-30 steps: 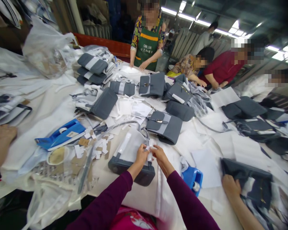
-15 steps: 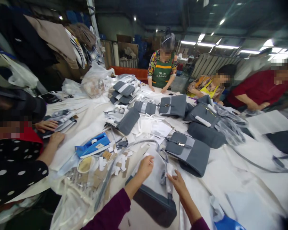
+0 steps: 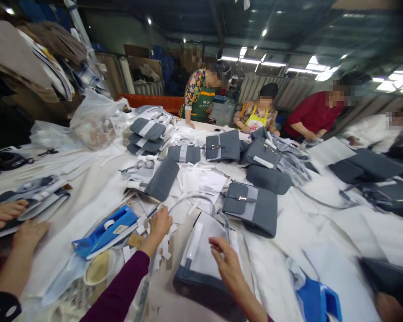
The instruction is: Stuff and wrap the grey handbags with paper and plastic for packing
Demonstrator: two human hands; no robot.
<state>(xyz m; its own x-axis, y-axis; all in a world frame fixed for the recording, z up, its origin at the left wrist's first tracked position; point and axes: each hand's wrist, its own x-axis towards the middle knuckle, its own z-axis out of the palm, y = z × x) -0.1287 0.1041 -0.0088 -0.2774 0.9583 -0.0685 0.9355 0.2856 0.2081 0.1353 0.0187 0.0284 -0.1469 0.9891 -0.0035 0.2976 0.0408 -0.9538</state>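
In front of me lies a grey bag (image 3: 201, 278) with a pale flap or lining on top and white wrapping along its strap. My right hand (image 3: 225, 259) hovers over its right side, fingers bent but apart, holding nothing I can see. To the left, my left hand (image 3: 160, 225) reaches down at small white paper pieces (image 3: 164, 250) and the end of a grey strap. Its fingers are curled together, and their tips are partly hidden, so what they pinch cannot be made out. Another grey bag (image 3: 251, 208) with a metal clasp lies just beyond.
A blue tool like an iron (image 3: 107, 232) and a round tub (image 3: 97, 267) lie at left. A blue object (image 3: 317, 299) is at lower right. More grey bags (image 3: 223, 145) are spread across the white-covered table. Co-workers stand around it, one person's hands (image 3: 30, 232) close at left.
My left hand has left the bag and moved left to the paper pieces. My right hand has come from the wrapped strap to above the bag. The view has turned right.
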